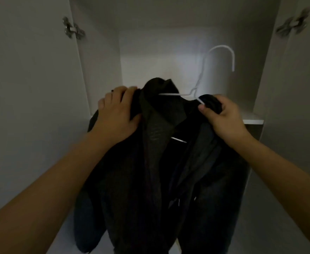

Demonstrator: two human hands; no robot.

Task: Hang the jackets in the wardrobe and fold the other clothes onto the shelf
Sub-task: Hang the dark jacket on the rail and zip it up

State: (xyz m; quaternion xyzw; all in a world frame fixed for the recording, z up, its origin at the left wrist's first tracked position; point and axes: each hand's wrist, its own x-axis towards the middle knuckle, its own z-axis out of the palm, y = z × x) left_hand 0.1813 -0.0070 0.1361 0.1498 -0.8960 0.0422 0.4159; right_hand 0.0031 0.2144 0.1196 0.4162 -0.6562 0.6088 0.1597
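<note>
Now holding one dark jacket (156, 162) up in front of the open wardrobe (99, 70), with two bare hands working at its shoulders. Gripping the left shoulder with the left hand (119, 110), fingers curled over the cloth and thumb underneath. Pinching the right shoulder with the right hand (222, 116), fingers wrapped round a bunch of dark cloth right where the end of the hanger (203, 70) goes in. Sitting inside the jacket already: one thin white wire hanger, its arms under the collar and its hook sticking up above, touching nothing. Not hanging on anything yet, so probably only part way through this step, with the cloth needing a tug to sit straight and the hook needing a place to catch. Not showing any rail, so hard to tell where the hook is going. Looking past the jacket at one white shelf (253, 121), with only its right end peeking out beside the right hand. Not showing any folded clothes on that bit of shelf, and not showing any other clothes at all, so hard to tell how much folding is left. Counting up: one jacket, one hanger, one shelf, two door hinges (71, 30) near the top corners, two hands.
</note>
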